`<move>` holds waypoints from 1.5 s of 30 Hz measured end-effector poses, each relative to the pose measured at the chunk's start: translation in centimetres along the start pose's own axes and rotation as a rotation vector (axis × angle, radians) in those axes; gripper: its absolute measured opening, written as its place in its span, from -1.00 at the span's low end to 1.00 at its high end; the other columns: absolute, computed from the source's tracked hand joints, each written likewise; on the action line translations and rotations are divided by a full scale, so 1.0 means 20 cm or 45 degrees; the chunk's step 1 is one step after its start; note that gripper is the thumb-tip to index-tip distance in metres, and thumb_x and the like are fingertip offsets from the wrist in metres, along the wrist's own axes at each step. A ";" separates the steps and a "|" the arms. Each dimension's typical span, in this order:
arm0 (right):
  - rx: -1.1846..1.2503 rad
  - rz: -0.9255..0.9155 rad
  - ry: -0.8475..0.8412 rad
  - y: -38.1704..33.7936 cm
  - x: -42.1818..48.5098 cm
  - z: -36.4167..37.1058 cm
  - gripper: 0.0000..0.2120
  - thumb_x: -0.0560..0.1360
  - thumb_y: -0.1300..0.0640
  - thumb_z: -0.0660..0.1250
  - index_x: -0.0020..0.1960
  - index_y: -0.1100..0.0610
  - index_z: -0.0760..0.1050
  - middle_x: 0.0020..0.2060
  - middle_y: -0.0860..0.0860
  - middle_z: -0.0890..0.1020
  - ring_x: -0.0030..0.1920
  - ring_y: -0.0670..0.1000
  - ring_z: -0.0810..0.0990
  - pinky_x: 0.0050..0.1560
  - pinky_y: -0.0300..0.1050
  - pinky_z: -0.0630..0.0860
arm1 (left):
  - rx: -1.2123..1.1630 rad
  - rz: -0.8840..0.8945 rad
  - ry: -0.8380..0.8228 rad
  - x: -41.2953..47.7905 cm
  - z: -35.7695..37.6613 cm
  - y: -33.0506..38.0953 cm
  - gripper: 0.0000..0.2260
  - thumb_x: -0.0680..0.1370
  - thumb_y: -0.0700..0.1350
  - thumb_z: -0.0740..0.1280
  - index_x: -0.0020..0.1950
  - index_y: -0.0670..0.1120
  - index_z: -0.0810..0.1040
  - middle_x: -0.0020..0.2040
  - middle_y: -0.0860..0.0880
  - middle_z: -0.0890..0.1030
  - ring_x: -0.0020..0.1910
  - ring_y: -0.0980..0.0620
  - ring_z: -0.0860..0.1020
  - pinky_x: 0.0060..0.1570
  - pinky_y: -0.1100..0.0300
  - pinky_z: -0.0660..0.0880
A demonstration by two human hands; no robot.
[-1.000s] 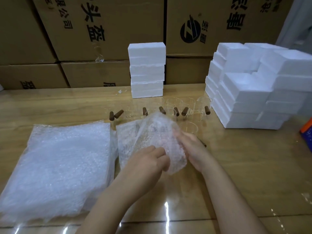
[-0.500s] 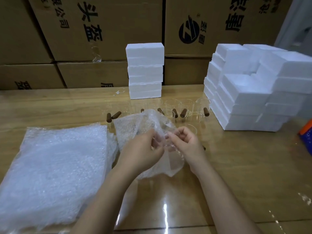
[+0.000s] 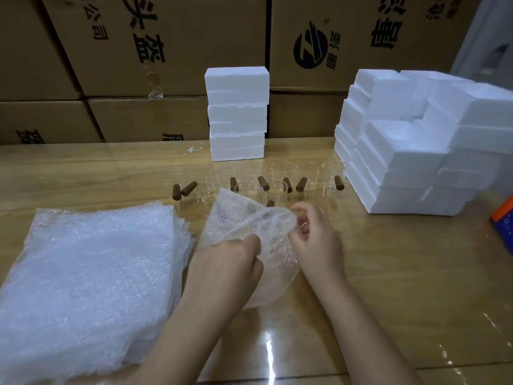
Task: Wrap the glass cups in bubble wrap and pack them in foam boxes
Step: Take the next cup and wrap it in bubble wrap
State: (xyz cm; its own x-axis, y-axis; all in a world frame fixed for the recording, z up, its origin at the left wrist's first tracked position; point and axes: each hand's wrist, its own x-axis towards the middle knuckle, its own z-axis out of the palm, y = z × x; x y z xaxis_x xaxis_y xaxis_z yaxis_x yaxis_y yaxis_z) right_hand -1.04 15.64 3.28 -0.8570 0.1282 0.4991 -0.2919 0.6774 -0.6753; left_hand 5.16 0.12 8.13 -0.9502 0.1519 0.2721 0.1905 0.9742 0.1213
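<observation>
A crumpled sheet of bubble wrap point(image 3: 244, 226) is lifted off the table in front of me. My left hand point(image 3: 230, 262) grips its lower edge with curled fingers. My right hand point(image 3: 313, 234) pinches its right edge; whether a cup sits inside the sheet I cannot tell. Behind it stands a row of several clear glass cups point(image 3: 283, 173) with brown wooden handles. A pile of flat bubble wrap sheets point(image 3: 88, 273) lies at the left. White foam boxes stand stacked at the back middle point(image 3: 237, 115) and at the right point(image 3: 410, 151).
The wooden table point(image 3: 402, 287) is glossy, with bare surface at the right front. Large cardboard cartons point(image 3: 172, 45) form a wall behind the table. An orange and blue box point(image 3: 503, 220) pokes in at the right edge.
Both hands have kept working the bubble wrap sheet: they came together at its top edge, then the left hand dropped to the lower edge while the right stays at the right edge.
</observation>
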 end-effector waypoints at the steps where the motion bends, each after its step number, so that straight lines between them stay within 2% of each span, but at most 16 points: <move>1: 0.004 -0.023 0.012 -0.01 0.00 0.00 -0.80 0.48 0.20 0.31 0.09 0.04 0.51 -0.23 -0.21 0.48 -0.32 -0.12 0.51 -0.37 -0.19 0.40 | 0.016 -0.017 0.025 0.00 0.00 0.00 -0.85 0.57 -0.05 0.12 0.05 0.06 0.46 -0.22 0.05 0.56 -0.26 0.04 0.54 -0.34 0.18 0.41; 3: 0.031 -0.004 0.000 -0.01 0.00 0.00 -0.93 0.54 0.15 0.26 -0.04 0.08 0.53 -0.32 -0.13 0.54 -0.35 -0.03 0.51 -0.37 -0.09 0.41 | 0.050 -0.047 0.069 -0.01 -0.02 0.00 -0.84 0.59 -0.01 0.11 0.01 0.03 0.46 -0.22 0.04 0.57 -0.27 0.04 0.55 -0.36 0.19 0.41; 6: 0.133 0.149 -0.024 0.01 0.00 0.00 -0.83 0.58 0.11 0.20 -0.17 0.07 0.47 -0.40 -0.01 0.57 -0.38 0.05 0.53 -0.37 -0.02 0.44 | 0.085 -0.068 0.140 -0.04 -0.07 0.01 -0.89 0.54 -0.03 0.28 -0.14 -0.01 0.52 -0.38 0.01 0.55 -0.46 -0.01 0.51 -0.54 0.25 0.25; 9: 0.247 0.222 0.004 0.01 0.01 -0.01 -0.84 0.58 0.14 0.23 -0.18 0.07 0.47 -0.37 0.02 0.57 -0.32 0.10 0.56 -0.31 0.00 0.47 | 0.083 -0.125 0.255 -0.04 -0.12 0.02 -0.77 0.31 -0.21 0.53 -0.40 -0.11 0.49 -0.60 0.01 0.40 -0.68 -0.01 0.21 -0.54 0.40 -0.06; 12: 0.441 0.197 -0.034 -0.02 0.00 -0.01 -0.93 0.56 0.09 0.28 -0.10 0.01 0.49 -0.27 0.03 0.62 -0.22 0.09 0.61 -0.22 0.02 0.54 | 0.026 -0.190 0.294 -0.03 -0.13 0.04 -0.80 0.39 -0.21 0.46 -0.37 -0.13 0.50 -0.50 -0.04 0.45 -0.63 -0.05 0.30 -0.54 0.37 0.01; 15: 0.752 0.226 0.025 -0.05 0.00 -0.02 -0.97 0.57 0.02 0.26 -0.04 -0.11 0.46 -0.19 -0.03 0.63 -0.19 -0.03 0.61 -0.20 -0.12 0.56 | -0.010 -0.232 0.403 0.01 -0.13 0.02 -0.83 0.52 -0.13 0.32 -0.26 -0.13 0.53 -0.41 -0.05 0.52 -0.51 -0.13 0.45 -0.52 0.27 0.18; 17: 0.601 0.177 0.221 -0.02 0.01 -0.04 -0.95 0.57 0.05 0.24 -0.07 -0.04 0.45 -0.24 -0.06 0.60 -0.23 -0.03 0.57 -0.20 -0.09 0.52 | -0.024 -0.263 0.464 0.04 -0.17 0.00 -0.81 0.56 -0.09 0.24 -0.21 -0.12 0.54 -0.38 -0.04 0.54 -0.45 -0.13 0.47 -0.48 0.26 0.20; 19: 0.101 0.187 0.328 0.04 0.03 -0.05 -0.91 0.55 0.09 0.27 -0.04 0.11 0.46 -0.15 0.01 0.57 -0.09 0.07 0.50 -0.06 0.02 0.45 | -0.013 -0.278 0.532 0.09 -0.21 -0.01 -0.80 0.57 -0.09 0.21 -0.19 -0.13 0.53 -0.37 -0.05 0.54 -0.44 -0.14 0.46 -0.47 0.26 0.15; 22: -0.506 0.425 -0.036 0.09 0.05 -0.06 -0.61 0.55 -0.08 0.22 0.18 0.21 0.42 0.12 0.15 0.51 0.17 0.19 0.44 0.10 0.06 0.37 | -0.010 -0.290 0.600 0.14 -0.27 -0.02 -0.85 0.56 -0.11 0.22 -0.14 -0.13 0.52 -0.36 -0.08 0.55 -0.42 -0.17 0.46 -0.47 0.24 0.15; 27: -0.533 0.590 -0.363 0.11 0.06 -0.07 -0.48 0.57 -0.26 0.00 0.16 0.17 0.39 -0.04 0.08 0.62 -0.03 0.16 0.58 -0.19 -0.05 0.39 | -0.021 -0.267 0.584 0.21 -0.30 -0.02 -0.91 0.57 -0.10 0.22 -0.02 -0.06 0.50 -0.28 -0.01 0.58 -0.37 -0.12 0.49 -0.46 0.24 0.22; 32: -0.523 0.561 -0.649 0.16 0.08 -0.11 -0.59 0.63 -0.11 0.03 -0.01 0.18 0.50 -0.11 0.09 0.60 -0.06 0.15 0.57 -0.07 -0.04 0.50 | -0.069 -0.268 0.475 0.25 -0.29 -0.03 -0.92 0.56 -0.07 0.22 -0.06 -0.01 0.50 -0.31 0.03 0.57 -0.34 -0.05 0.50 -0.47 0.26 0.21; 35: -0.242 0.550 -0.562 0.13 0.08 -0.12 -0.64 0.62 -0.06 0.08 -0.12 0.16 0.49 -0.20 0.07 0.60 -0.14 0.12 0.57 -0.10 -0.04 0.46 | -0.157 -0.263 0.339 0.26 -0.28 -0.04 -0.92 0.53 -0.03 0.24 -0.08 0.07 0.52 -0.29 0.09 0.57 -0.30 0.03 0.50 -0.47 0.25 0.18; 39: 0.690 0.651 -0.279 -0.03 0.14 -0.21 -0.69 0.60 -0.05 0.17 -0.23 0.09 0.42 -0.52 -0.13 0.39 -0.53 -0.14 0.32 -0.49 -0.31 0.26 | -0.213 -0.209 0.252 0.27 -0.25 -0.01 -0.92 0.54 0.00 0.26 -0.06 0.08 0.54 -0.26 0.11 0.60 -0.27 0.05 0.52 -0.46 0.26 0.25; 41: 1.063 0.582 -0.306 -0.12 0.20 -0.30 -0.71 0.61 -0.03 0.15 -0.20 0.11 0.40 -0.55 -0.12 0.33 -0.57 -0.15 0.21 -0.58 -0.34 0.15 | -0.241 -0.187 0.201 0.28 -0.25 0.00 -0.92 0.54 -0.01 0.26 -0.07 0.08 0.54 -0.26 0.11 0.61 -0.27 0.06 0.55 -0.44 0.26 0.31; 43: 1.145 0.474 -0.452 -0.20 0.26 -0.39 -0.69 0.62 -0.03 0.13 -0.19 0.13 0.41 -0.54 -0.08 0.31 -0.57 -0.12 0.17 -0.59 -0.32 0.13 | -0.255 -0.175 0.162 0.30 -0.25 0.01 -0.91 0.55 -0.01 0.25 -0.08 0.08 0.54 -0.27 0.11 0.61 -0.27 0.08 0.57 -0.41 0.25 0.39; 45: 0.968 0.367 -0.605 -0.27 0.31 -0.46 -0.67 0.62 -0.04 0.11 -0.19 0.13 0.43 -0.55 -0.06 0.29 -0.58 -0.11 0.16 -0.59 -0.32 0.13 | -0.269 -0.183 0.145 0.31 -0.25 0.01 -0.91 0.55 -0.02 0.25 -0.10 0.08 0.54 -0.28 0.11 0.62 -0.27 0.08 0.58 -0.39 0.24 0.42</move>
State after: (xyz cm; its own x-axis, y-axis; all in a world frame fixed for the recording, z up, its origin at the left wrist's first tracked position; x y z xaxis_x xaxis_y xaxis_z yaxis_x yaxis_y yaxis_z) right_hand -0.83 19.50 15.02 -0.9738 -0.2057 0.0969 -0.0968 -0.0103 -0.9952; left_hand 0.46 0.46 14.58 -0.9396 -0.0167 0.3419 0.1144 0.9260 0.3597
